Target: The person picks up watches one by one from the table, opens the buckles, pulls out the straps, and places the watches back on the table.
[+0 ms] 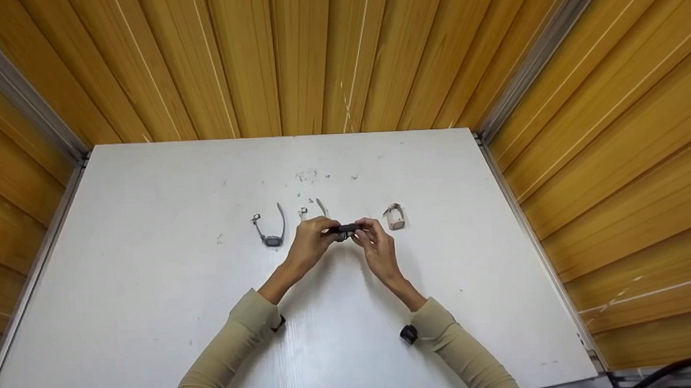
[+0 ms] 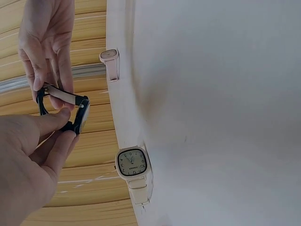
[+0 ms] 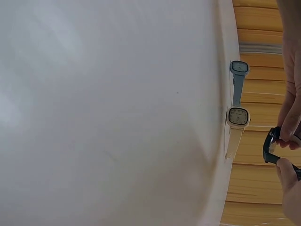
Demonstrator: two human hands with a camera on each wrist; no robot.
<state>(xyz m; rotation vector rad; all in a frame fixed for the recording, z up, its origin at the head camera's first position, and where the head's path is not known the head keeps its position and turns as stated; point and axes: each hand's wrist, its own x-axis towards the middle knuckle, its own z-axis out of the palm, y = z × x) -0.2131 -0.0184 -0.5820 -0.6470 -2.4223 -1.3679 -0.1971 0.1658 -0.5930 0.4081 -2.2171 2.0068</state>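
Observation:
Both hands hold a dark green-black wristwatch (image 1: pixel 349 228) over the middle of the table. My left hand (image 1: pixel 311 240) pinches one side of it between thumb and fingers. The fingers of my right hand (image 1: pixel 381 252) grip the strap at the other side. In the left wrist view the dark watch (image 2: pixel 83 114) has its face turned to the side, and its strap curves round in a loop with a pale inner side. The right wrist view catches only part of the watch (image 3: pixel 269 147) beside the fingers. Fingers hide the strap ends.
On the white table (image 1: pixel 152 307) a blue-grey watch (image 1: pixel 273 241) lies at left, strap spread. Behind my left hand is a cream watch (image 2: pixel 132 162), partly hidden from the head. A pink watch (image 1: pixel 396 217) lies at right. Wood-patterned walls (image 1: pixel 298 56) enclose the table.

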